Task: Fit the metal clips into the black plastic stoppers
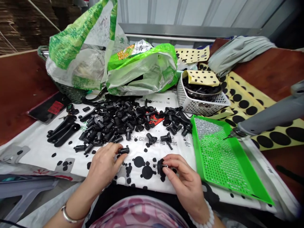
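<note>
My left hand [104, 163] is closed, its thumb and fingers pinching a short black ribbed plastic cylinder [123, 150]. To the right, my right hand [184, 179] pinches a round black plastic cap [161, 168], from which a thin metal pin sticks out. The two parts are apart from each other. Just beyond my hands lies a wide pile of black plastic parts [118, 118]. A few loose pieces, among them a black flanged part [166, 137], lie between the pile and my right hand. Flat black round dots [147, 172] are on the white sheet between my hands.
A green perforated tray [237, 171] with small silvery pieces stands at right, with a grey electric screwdriver [268, 115] over it. Behind are a white basket [201, 106] and green plastic bags [142, 72]. Black handle-shaped parts [67, 134] lie left; yellow sticker sheets [242, 91] right.
</note>
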A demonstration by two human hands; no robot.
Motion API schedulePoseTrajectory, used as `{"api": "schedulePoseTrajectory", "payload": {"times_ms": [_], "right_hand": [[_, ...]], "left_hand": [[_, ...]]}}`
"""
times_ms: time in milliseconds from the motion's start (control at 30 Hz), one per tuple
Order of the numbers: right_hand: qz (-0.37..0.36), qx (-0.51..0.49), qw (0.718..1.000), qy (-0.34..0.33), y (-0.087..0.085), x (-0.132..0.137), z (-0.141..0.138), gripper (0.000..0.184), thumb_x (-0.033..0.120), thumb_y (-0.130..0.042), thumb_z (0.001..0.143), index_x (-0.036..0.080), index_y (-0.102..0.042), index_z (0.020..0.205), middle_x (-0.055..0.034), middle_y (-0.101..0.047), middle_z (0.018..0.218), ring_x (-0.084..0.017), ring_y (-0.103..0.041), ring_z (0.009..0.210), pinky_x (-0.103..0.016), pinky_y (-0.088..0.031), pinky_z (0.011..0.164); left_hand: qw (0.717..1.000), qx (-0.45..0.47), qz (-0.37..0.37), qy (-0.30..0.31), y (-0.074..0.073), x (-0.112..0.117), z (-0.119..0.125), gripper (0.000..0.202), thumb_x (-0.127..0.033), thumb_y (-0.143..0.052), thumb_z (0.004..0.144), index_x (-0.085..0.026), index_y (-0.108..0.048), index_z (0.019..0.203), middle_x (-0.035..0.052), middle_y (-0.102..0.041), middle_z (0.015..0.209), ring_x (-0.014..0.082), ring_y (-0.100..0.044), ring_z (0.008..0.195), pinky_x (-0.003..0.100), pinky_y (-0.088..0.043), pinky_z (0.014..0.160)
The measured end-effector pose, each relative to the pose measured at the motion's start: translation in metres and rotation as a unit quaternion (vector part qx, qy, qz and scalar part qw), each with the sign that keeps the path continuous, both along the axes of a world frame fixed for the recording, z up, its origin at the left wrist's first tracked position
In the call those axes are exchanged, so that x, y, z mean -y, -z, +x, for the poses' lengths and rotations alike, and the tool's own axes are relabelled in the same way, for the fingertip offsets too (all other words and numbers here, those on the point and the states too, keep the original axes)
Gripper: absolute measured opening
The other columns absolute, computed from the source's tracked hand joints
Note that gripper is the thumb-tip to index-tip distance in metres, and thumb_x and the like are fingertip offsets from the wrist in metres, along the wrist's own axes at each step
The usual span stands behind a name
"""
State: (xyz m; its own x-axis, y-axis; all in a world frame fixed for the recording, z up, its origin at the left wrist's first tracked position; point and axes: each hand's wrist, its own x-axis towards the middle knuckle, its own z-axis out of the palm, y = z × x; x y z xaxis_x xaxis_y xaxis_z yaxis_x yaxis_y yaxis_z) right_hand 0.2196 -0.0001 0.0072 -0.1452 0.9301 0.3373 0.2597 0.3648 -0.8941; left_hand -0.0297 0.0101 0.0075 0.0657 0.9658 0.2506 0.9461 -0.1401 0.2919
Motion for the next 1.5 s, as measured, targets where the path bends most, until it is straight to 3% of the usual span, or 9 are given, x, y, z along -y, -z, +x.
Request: {"api": "schedulePoseTrajectory", "payload": {"times_ms": [367,533,800,1033,1167,1267,1500], "right_hand": [[0.018,-0.037,0.999,-0.023,-0.013,-0.002,-0.017,0.009,0.015,-0.056,0.083,0.02,-0.062,0.088,-0.0071,-0.061,0.091,-0.019,-0.06,0.089,-0.034,-0.051,0.076],[0.018,-0.046,0.998,-0.032,-0.014,-0.003,-0.023,0.011,0.013,-0.057,0.082,0.02,-0.061,0.089,-0.0063,-0.06,0.091,-0.019,-0.059,0.089,-0.034,-0.05,0.078],[0.012,-0.05,0.998,-0.026,-0.012,-0.004,-0.024,0.012,0.012,-0.057,0.082,0.02,-0.062,0.089,-0.006,-0.06,0.092,-0.018,-0.059,0.09,-0.034,-0.05,0.079],[0.007,-0.044,0.999,-0.025,-0.006,-0.004,-0.022,0.012,0.011,-0.057,0.081,0.019,-0.062,0.089,-0.0056,-0.06,0.092,-0.018,-0.059,0.089,-0.032,-0.05,0.077],[0.009,-0.045,0.999,-0.025,-0.004,-0.002,-0.018,0.014,0.011,-0.057,0.082,0.02,-0.061,0.091,-0.0049,-0.059,0.093,-0.016,-0.058,0.09,-0.029,-0.049,0.076],[0.014,-0.045,0.999,-0.026,-0.005,-0.001,-0.017,0.015,0.01,-0.057,0.082,0.02,-0.061,0.092,-0.0048,-0.058,0.094,-0.016,-0.057,0.091,-0.029,-0.048,0.076],[0.039,-0.043,0.998,-0.03,-0.006,0.0,-0.016,0.018,0.007,-0.057,0.081,0.019,-0.06,0.094,-0.0054,-0.058,0.095,-0.016,-0.057,0.092,-0.03,-0.047,0.078]], "left_hand": [[0.99,0.131,0.017,0.051,-0.011,0.003,0.018,0.018,-0.031,-0.057,0.08,-0.02,-0.055,0.095,-0.0007,-0.06,0.072,0.0151,-0.06,0.063,0.027,-0.049,0.059],[0.985,0.145,0.022,0.096,-0.004,0.003,0.03,0.018,-0.022,-0.054,0.081,-0.02,-0.05,0.099,0.0053,-0.065,0.098,0.0179,-0.064,0.084,0.03,-0.052,0.074],[0.97,0.169,-0.023,0.175,-0.006,0.007,0.04,0.02,-0.008,-0.048,0.079,-0.019,-0.048,0.095,0.0036,-0.058,0.089,0.0162,-0.058,0.081,0.029,-0.048,0.072],[0.965,0.154,-0.033,0.209,0.0,0.004,0.041,0.015,-0.013,-0.051,0.083,-0.018,-0.053,0.097,0.0048,-0.056,0.087,0.0177,-0.054,0.08,0.032,-0.046,0.071],[0.961,0.149,0.004,0.233,0.002,0.003,0.04,0.021,-0.009,-0.053,0.082,-0.017,-0.052,0.102,0.0067,-0.059,0.097,0.0195,-0.055,0.092,0.035,-0.045,0.083],[0.96,0.143,0.019,0.24,0.001,0.002,0.04,0.022,-0.006,-0.053,0.08,-0.017,-0.052,0.1,0.0047,-0.062,0.091,0.0185,-0.057,0.09,0.038,-0.041,0.093],[0.958,0.138,0.06,0.245,-0.001,0.003,0.04,0.022,-0.003,-0.053,0.078,-0.016,-0.053,0.096,0.0032,-0.064,0.088,0.0168,-0.058,0.086,0.04,-0.038,0.097]]}}
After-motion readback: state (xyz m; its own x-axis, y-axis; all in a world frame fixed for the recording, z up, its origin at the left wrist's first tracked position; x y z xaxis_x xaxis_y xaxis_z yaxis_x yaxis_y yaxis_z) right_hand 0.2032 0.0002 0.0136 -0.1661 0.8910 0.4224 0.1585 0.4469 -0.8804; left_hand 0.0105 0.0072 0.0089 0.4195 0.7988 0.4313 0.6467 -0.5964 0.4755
